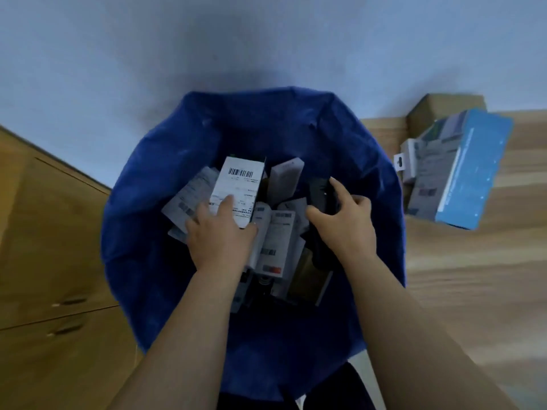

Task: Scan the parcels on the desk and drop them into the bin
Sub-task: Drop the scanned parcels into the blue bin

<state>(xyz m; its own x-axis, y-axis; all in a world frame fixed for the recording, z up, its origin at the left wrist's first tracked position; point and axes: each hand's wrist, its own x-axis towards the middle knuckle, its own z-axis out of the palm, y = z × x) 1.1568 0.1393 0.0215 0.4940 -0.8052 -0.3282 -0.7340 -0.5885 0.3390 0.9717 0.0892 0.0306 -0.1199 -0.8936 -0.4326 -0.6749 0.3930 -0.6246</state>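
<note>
A blue fabric bin (154, 184) fills the middle of the head view, and several boxed parcels lie inside it. My left hand (220, 232) is over the bin and grips a white box with a barcode label (239, 184) by its near end. My right hand (346, 223) is also over the bin, with its fingers curled round a black handheld scanner (321, 192). Under both hands lie more white and dark parcels (278, 241). Both forearms reach in from the bottom of the frame.
At the right, a wooden desk (473, 276) carries a light blue box (476, 170) lying on other parcels and a cardboard box (444, 108) behind them. A wooden cabinet with drawers (50, 247) stands left of the bin. A pale wall is behind.
</note>
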